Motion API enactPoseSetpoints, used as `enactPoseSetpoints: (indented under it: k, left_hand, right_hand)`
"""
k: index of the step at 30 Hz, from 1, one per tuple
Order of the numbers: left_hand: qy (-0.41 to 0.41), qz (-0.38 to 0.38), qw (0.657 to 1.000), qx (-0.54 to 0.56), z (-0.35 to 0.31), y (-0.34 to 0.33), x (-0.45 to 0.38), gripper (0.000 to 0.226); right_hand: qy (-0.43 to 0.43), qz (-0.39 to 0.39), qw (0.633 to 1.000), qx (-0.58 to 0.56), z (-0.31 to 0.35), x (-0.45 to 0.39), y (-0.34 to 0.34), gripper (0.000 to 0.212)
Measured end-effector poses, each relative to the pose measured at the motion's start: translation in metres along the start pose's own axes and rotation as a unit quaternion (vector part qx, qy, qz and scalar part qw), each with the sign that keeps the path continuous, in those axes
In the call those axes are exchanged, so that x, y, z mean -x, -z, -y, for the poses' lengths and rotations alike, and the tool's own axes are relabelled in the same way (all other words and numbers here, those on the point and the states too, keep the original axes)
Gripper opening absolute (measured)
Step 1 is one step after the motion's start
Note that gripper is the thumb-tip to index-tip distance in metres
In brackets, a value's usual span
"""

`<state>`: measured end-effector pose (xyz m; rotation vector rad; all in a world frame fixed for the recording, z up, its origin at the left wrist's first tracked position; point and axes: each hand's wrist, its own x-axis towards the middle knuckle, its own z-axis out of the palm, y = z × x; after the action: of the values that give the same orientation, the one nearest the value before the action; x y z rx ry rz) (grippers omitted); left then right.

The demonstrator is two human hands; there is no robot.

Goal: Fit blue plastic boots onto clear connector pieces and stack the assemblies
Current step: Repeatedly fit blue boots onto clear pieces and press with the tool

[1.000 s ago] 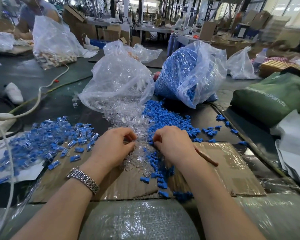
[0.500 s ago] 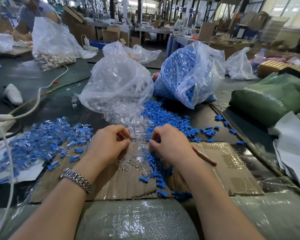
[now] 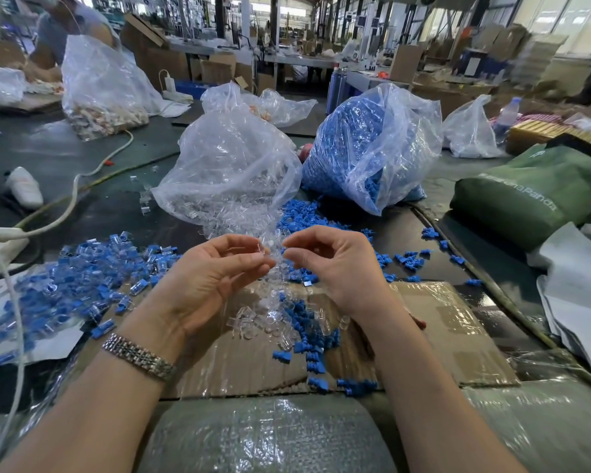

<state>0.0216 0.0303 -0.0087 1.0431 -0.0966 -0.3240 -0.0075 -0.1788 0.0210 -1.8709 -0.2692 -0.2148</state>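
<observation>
A green bag lies far right, a white cable trails left, a cardboard sheet lies underneath.

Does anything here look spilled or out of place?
Yes. Blue boots have spilled from the torn blue bag across the table, and some strays lie far right. Clear pieces also pour from their bag.

I see a clear connector piece raised above the cardboard sheet; loose blue boots lie on it, finished assemblies heaped at its left.
</observation>
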Motion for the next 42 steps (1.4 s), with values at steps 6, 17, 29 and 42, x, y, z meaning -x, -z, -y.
enactPoseSetpoints:
  k: [6, 17, 29, 42]
  left_hand:
    - [0.037, 0.043, 0.998, -0.028, -0.003, -0.006, 0.007, 0.045]
    - [0.000, 0.024, 0.994, -0.110, -0.004, -0.012, 0.010, 0.033]
    - [-0.034, 0.035, 0.991, -0.128, -0.005, -0.020, 0.018, 0.034]
    - [-0.050, -0.012, 0.997, -0.066, -0.005, -0.019, 0.017, 0.023]
  right_hand:
    - [0.047, 0.009, 0.999, 0.009, 0.002, 0.002, 0.002, 0.014]
    - [0.123, 0.022, 0.987, 0.099, 0.005, 0.008, 0.001, 0.010]
    - [0.131, 0.047, 0.981, 0.134, 0.009, 0.009, 0.001, 0.013]
    - [-0.289, 0.056, 0.832, 0.471, -0.015, 0.011, 0.045, 0.078]
